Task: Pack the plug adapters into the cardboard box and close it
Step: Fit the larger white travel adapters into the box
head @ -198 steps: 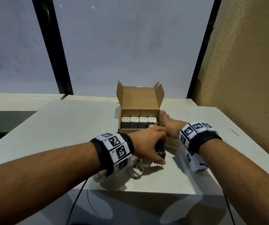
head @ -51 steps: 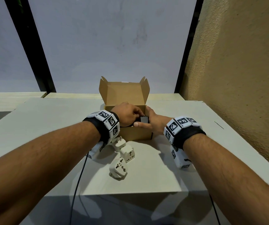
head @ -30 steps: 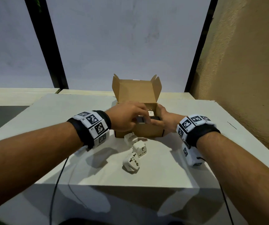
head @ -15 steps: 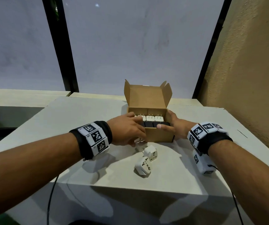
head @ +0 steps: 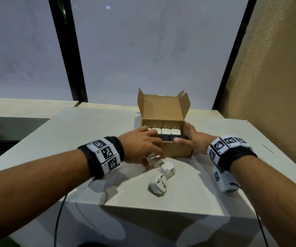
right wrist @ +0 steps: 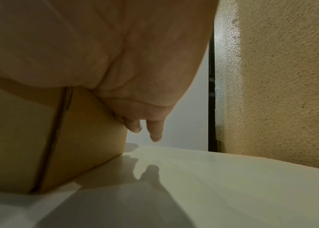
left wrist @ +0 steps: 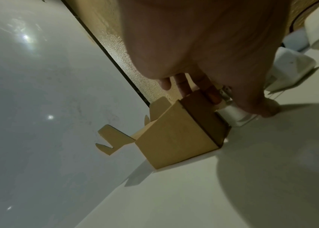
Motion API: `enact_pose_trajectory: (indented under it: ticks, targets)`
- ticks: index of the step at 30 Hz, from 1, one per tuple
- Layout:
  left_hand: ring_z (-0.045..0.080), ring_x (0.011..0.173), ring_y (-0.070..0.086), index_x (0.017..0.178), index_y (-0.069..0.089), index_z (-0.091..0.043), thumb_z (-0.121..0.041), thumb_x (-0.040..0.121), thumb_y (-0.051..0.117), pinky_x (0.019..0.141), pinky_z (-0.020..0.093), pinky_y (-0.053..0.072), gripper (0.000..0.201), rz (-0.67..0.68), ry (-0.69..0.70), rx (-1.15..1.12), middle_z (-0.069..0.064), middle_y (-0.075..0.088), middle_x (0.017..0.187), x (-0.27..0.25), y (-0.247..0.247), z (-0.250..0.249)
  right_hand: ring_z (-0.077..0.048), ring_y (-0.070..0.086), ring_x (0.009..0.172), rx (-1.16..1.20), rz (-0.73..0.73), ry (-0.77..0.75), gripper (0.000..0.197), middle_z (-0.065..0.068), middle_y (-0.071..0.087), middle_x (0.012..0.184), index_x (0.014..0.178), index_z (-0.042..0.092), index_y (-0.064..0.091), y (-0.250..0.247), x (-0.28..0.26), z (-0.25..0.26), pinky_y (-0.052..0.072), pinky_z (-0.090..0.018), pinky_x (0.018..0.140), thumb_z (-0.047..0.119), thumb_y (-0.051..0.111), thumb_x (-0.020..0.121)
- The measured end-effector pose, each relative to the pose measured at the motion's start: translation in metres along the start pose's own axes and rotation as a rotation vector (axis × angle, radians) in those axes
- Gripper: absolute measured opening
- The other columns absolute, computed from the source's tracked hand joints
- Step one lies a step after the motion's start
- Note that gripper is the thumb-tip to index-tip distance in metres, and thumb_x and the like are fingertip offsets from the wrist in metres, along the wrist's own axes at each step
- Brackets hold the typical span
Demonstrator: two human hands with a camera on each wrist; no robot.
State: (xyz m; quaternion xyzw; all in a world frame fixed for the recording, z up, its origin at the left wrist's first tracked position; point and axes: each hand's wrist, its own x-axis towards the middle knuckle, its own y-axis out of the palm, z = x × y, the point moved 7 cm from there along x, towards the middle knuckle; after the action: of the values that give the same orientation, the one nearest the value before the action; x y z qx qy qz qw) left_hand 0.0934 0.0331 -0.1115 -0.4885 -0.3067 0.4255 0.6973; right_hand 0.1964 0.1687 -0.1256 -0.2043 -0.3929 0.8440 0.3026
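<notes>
The cardboard box [head: 176, 150] stands open on the table, its lid [head: 163, 107] upright. Inside, a row of white adapters [head: 163, 131] sits behind a row of black adapters [head: 168, 138]. My right hand [head: 188, 139] clasps the box's right front corner, thumb over the front rim and palm on the box wall [right wrist: 88, 138]. My left hand [head: 143, 146] reaches down at the left front corner. Its thumb and forefinger close on a white adapter [head: 154, 158] lying against the box [left wrist: 178, 135]. Two more white adapters [head: 168, 170] [head: 158, 183] lie loose in front.
The pale table [head: 90, 132] ends at a near edge just below the loose adapters. A rough tan wall [head: 277, 86] runs along the right side. Behind the box are grey panes with black frames [head: 72, 59]. Cables hang from both wrists.
A black adapter held by both hands a second ago now sits in the box's front row. My left hand has dropped from the box top to the white adapter in front.
</notes>
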Motion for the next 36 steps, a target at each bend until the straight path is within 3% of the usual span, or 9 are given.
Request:
enact_pose_trajectory:
  ticks: [5, 8, 14, 16, 20, 24, 29, 33, 36]
  targets:
    - [0.012, 0.117, 0.041, 0.122, 0.056, -0.04, -0.058, 0.078, 0.065, 0.081, 0.029, 0.023, 0.049, 0.0, 0.006, -0.019, -0.019, 0.064, 0.119, 0.002, -0.002, 0.0, -0.024, 0.036, 0.136, -0.007, -0.012, 0.001, 0.087, -0.003, 0.027, 0.154, 0.151, 0.024, 0.007, 0.0, 0.0, 0.0, 0.029, -0.025, 0.1, 0.05, 0.058, 0.087]
    - [0.014, 0.118, 0.041, 0.129, 0.053, -0.04, -0.054, 0.081, 0.064, 0.086, 0.031, 0.029, 0.051, -0.037, -0.016, -0.087, -0.017, 0.061, 0.123, 0.0, -0.012, 0.004, -0.024, 0.036, 0.136, -0.014, -0.009, 0.006, 0.086, -0.004, 0.029, 0.153, 0.151, 0.023, 0.006, 0.0, -0.001, 0.0, 0.029, -0.024, 0.099, 0.049, 0.058, 0.087]
    - [0.014, 0.11, 0.047, 0.136, 0.05, -0.03, -0.008, 0.093, 0.054, 0.09, 0.014, 0.038, 0.048, -0.143, -0.216, -0.688, 0.0, 0.049, 0.123, -0.002, -0.022, 0.037, -0.024, 0.036, 0.136, -0.024, -0.013, -0.003, 0.087, -0.005, 0.029, 0.153, 0.151, 0.022, 0.007, 0.0, 0.0, 0.0, 0.03, -0.027, 0.102, 0.05, 0.058, 0.087]
    - [0.013, 0.108, 0.048, 0.133, 0.054, -0.029, -0.009, 0.096, 0.05, 0.092, 0.02, 0.039, 0.042, -0.194, -0.308, -0.743, -0.004, 0.049, 0.118, -0.004, -0.025, 0.051, -0.022, 0.036, 0.135, -0.032, -0.018, -0.009, 0.084, -0.004, 0.029, 0.153, 0.15, 0.023, 0.008, -0.001, 0.0, 0.001, 0.029, -0.024, 0.099, 0.048, 0.058, 0.088]
    - [0.0, 0.081, 0.055, 0.13, 0.055, -0.031, -0.016, 0.101, 0.042, 0.075, 0.018, 0.049, 0.036, -0.279, -0.515, -1.012, -0.015, 0.054, 0.103, -0.006, -0.019, 0.07, -0.022, 0.038, 0.134, -0.033, -0.02, -0.014, 0.083, -0.003, 0.032, 0.151, 0.15, 0.025, 0.01, -0.001, 0.0, -0.001, 0.029, -0.025, 0.101, 0.051, 0.058, 0.087]
    - [0.014, 0.081, 0.058, 0.126, 0.06, -0.028, -0.017, 0.102, 0.041, 0.078, 0.04, 0.052, 0.032, -0.33, -0.601, -1.197, -0.01, 0.06, 0.102, -0.006, -0.006, 0.08, -0.023, 0.036, 0.136, -0.035, -0.015, -0.017, 0.089, -0.002, 0.03, 0.153, 0.15, 0.027, 0.008, -0.001, 0.001, -0.002, 0.03, -0.034, 0.109, 0.056, 0.059, 0.083]
    - [0.014, 0.076, 0.056, 0.115, 0.061, -0.019, -0.012, 0.099, 0.046, 0.066, 0.027, 0.047, 0.023, -0.39, -0.688, -1.431, 0.003, 0.06, 0.1, 0.0, 0.001, 0.084, -0.025, 0.038, 0.135, -0.046, -0.015, -0.008, 0.087, -0.003, 0.031, 0.152, 0.151, 0.027, 0.008, -0.002, 0.001, -0.003, 0.031, -0.034, 0.107, 0.054, 0.058, 0.085]
    - [0.006, 0.072, 0.06, 0.115, 0.057, -0.019, -0.021, 0.097, 0.053, 0.058, 0.019, 0.047, 0.019, -0.413, -0.713, -1.303, 0.0, 0.059, 0.101, 0.006, 0.0, 0.084, -0.027, 0.038, 0.135, -0.063, -0.021, 0.01, 0.086, -0.004, 0.031, 0.153, 0.151, 0.027, 0.007, -0.003, 0.002, -0.005, 0.032, -0.037, 0.108, 0.056, 0.057, 0.086]
    - [0.01, 0.082, 0.064, 0.128, 0.049, -0.026, -0.021, 0.097, 0.051, 0.073, 0.02, 0.051, 0.032, -0.361, -0.676, -1.108, -0.001, 0.059, 0.12, 0.012, -0.003, 0.083, -0.027, 0.037, 0.136, -0.06, -0.009, 0.005, 0.088, -0.004, 0.028, 0.154, 0.151, 0.027, 0.006, -0.002, 0.003, -0.005, 0.032, -0.038, 0.11, 0.057, 0.056, 0.085]
